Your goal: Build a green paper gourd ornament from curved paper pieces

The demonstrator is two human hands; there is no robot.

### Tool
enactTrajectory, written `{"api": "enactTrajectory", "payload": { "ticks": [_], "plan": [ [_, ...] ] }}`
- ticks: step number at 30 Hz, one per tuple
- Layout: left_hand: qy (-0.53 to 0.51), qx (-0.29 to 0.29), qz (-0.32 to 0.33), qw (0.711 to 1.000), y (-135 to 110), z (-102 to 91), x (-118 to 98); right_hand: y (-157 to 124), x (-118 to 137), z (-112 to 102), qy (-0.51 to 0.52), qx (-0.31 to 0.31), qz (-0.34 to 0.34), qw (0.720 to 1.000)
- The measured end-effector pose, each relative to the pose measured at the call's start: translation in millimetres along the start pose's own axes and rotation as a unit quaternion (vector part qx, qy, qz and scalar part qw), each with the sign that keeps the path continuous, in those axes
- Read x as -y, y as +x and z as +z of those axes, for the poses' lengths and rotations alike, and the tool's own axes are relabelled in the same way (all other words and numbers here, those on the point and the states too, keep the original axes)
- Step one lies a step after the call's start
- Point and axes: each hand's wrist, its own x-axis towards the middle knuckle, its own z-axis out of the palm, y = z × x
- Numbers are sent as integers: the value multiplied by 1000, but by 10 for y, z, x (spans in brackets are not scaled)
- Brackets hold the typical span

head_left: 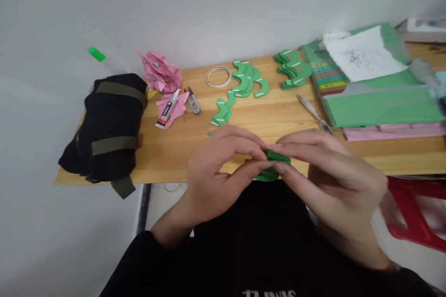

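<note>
Between the fingertips of my left hand [223,167] and my right hand [331,176] is a small stack of green paper pieces [268,174], held over the table's front edge. Both hands pinch it with thumb and fingers, and they partly cover it. Beyond my hands lie curved green paper cutouts [249,79] with short white strips on them. A second pile of curved green cutouts [292,69] rests farther right. Left of the cutouts are a roll of white tape [218,77], small thread snips [193,102] and a B-7000 glue tube [167,109].
The wooden table [181,162] stands against a wall. A black bag [111,125] sits at its left end, beside crumpled pink paper [162,72]. To the right are a pen-like tool [313,111] and green sheets [383,106] under a drawn-on white paper [365,55]. A red stool [414,213] stands below right.
</note>
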Motion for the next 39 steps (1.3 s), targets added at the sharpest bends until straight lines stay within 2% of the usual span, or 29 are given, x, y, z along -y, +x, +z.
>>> {"api": "enactTrajectory", "payload": {
  "ticks": [6,16,22,26,39],
  "plan": [
    [-49,-46,-44,997,-30,32,41,0,-22,-5,17,4,5,1000],
    [-90,-29,-20,995,10,33,75,-12,-54,-12,26,-3,24,999],
    [-151,-39,-74,985,2,77,155,-16,-100,29,47,-34,53,997],
    [-171,-36,-103,979,-6,97,192,-21,-122,34,50,-30,70,996],
    [-179,-36,-123,976,16,117,200,-23,-154,37,71,-27,84,994]
  ]
}}
